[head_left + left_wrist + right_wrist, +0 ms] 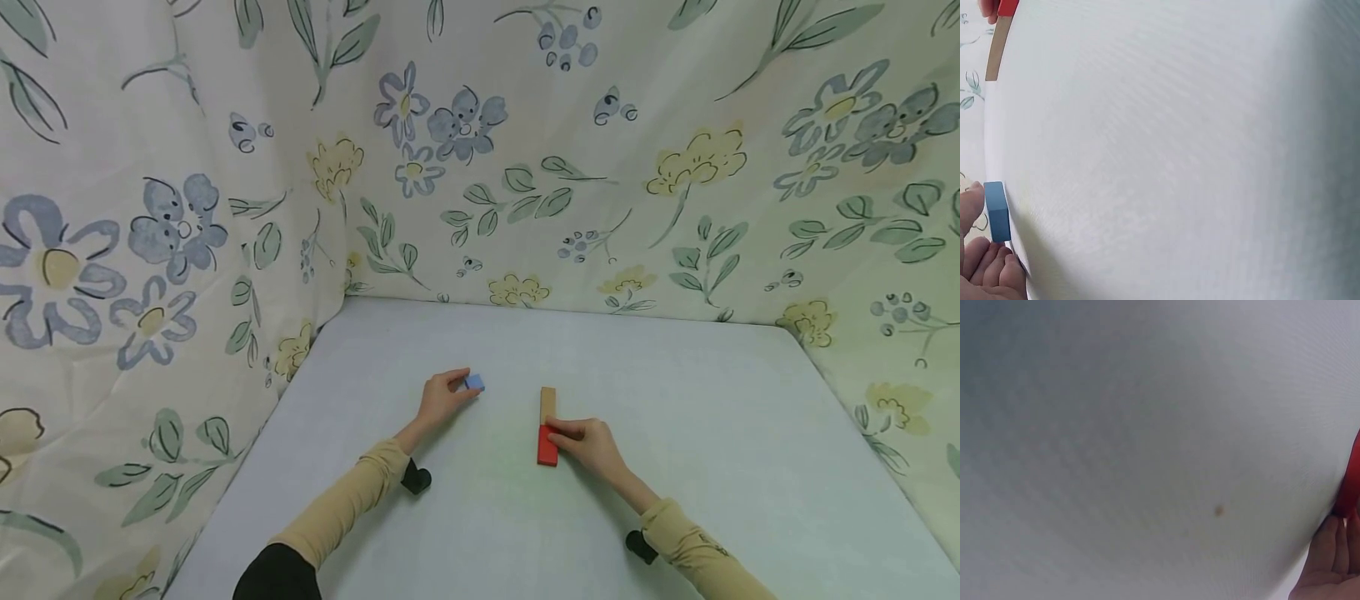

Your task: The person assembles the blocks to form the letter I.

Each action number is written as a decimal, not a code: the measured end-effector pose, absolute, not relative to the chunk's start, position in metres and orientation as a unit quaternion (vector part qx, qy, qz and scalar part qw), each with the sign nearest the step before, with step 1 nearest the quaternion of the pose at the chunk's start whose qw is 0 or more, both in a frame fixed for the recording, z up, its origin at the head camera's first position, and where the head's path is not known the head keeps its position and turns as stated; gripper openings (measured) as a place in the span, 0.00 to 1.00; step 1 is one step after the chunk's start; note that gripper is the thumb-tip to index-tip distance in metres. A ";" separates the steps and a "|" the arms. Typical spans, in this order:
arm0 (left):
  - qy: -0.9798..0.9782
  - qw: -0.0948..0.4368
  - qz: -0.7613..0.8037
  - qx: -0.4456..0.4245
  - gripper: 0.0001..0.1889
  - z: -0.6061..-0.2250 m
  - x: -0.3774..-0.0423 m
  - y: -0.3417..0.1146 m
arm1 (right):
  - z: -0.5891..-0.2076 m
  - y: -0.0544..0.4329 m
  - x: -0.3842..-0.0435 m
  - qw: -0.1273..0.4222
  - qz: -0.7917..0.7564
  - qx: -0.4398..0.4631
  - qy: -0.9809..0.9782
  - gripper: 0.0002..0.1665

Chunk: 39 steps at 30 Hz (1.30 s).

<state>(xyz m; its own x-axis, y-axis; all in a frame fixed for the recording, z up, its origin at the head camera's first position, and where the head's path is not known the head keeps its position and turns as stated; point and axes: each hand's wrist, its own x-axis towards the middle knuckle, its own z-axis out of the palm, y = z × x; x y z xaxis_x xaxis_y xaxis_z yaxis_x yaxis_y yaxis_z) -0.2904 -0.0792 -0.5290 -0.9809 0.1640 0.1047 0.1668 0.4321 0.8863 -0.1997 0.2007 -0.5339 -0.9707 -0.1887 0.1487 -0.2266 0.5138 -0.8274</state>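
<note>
My left hand (442, 397) pinches a small blue block (475, 382) between thumb and fingers, low over the white tabletop. In the left wrist view this blue block (997, 211) sits between the thumb and the curled fingers. To the right, a red block (547, 450) and a natural-wood block (548, 403) lie end to end in one straight line, the wood one farther away. My right hand (592, 444) grips the red block near the joint between the two. Only part of the red block (1351, 484) shows at the right wrist view's edge.
The white table (480, 533) stretches around both hands. Floral curtain cloth (525, 150) hangs along its back and left side, and more of it borders the right. A black wrist camera (416, 477) is strapped under the left wrist, another (641, 547) under the right.
</note>
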 end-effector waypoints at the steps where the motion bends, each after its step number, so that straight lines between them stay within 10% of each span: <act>1: -0.846 0.003 -0.523 -0.098 0.25 -0.530 -0.290 -0.079 | -0.534 0.201 -0.200 0.019 0.480 0.119 -0.869 0.18; 39: -0.861 0.036 -0.497 -0.102 0.19 -0.532 -0.289 -0.080 | -0.533 0.201 -0.200 0.012 0.486 0.109 -0.867 0.19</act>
